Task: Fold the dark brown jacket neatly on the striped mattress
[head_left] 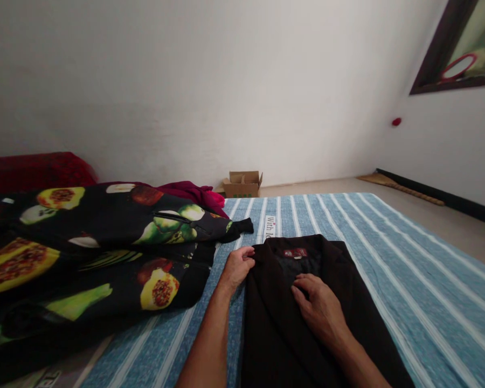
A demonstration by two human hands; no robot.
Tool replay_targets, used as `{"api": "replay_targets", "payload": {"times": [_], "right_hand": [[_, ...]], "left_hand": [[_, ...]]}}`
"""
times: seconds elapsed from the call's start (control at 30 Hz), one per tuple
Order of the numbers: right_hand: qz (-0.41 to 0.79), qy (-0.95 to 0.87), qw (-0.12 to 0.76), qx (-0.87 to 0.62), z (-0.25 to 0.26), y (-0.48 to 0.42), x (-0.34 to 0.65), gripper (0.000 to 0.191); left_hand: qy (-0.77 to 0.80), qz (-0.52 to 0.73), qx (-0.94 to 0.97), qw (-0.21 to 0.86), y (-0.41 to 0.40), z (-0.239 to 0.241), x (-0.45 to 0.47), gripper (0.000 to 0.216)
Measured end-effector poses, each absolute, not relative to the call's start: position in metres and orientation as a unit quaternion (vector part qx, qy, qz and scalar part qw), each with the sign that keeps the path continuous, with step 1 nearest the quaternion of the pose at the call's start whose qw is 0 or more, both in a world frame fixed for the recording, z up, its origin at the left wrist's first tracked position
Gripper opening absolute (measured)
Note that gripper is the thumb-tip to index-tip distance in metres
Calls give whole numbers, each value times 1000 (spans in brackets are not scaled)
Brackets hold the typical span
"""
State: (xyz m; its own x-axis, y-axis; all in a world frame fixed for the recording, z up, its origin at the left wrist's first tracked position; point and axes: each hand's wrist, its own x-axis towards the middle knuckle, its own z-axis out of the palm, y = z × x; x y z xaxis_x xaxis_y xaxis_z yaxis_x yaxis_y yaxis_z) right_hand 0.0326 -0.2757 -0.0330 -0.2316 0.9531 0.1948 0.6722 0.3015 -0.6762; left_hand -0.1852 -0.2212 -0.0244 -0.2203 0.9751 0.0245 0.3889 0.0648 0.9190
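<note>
A dark brown-black suit jacket (pixel 275 328) lies front up on the bed, its sides folded in, with a red label (pixel 295 253) inside the collar. At its left shoulder, my left hand (pixel 239 268) has thumb and fingers closed on the fabric edge. My right hand (pixel 319 304) rests over the jacket's front near the lapel opening. Its fingers are loosely bent, thumb apart, with no cloth visibly gathered in them. Left of the jacket lies a black garment (pixel 105 215) printed with large fruit, one cuff pointing toward my left hand.
Blue-and-white striped bedding (pixel 388 258) covers the bed. Behind the printed garment are a magenta cloth (pixel 189 191) and a red-covered bundle (pixel 36 170). An open cardboard box (pixel 243 184) stands by the wall beyond the bed. A red-rimmed mirror (pixel 459 67) sits at the window on the right.
</note>
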Motion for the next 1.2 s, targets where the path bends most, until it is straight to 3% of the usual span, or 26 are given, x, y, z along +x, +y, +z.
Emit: {"api": "replay_targets", "payload": {"times": [0.4, 0.77, 1.03, 1.2], "right_hand": [[236, -726, 328, -556, -20, -277, 28, 19], [229, -726, 328, -559, -17, -277, 27, 20], [218, -731, 329, -556, -18, -275, 26, 21], [219, -734, 321, -557, -17, -275, 26, 22]], "left_hand": [[677, 447, 512, 281, -213, -25, -181, 31], [718, 335, 604, 92, -218, 10, -165, 25], [622, 359, 682, 141, -249, 63, -109, 27], [607, 251, 733, 176, -239, 78, -55, 16]]}}
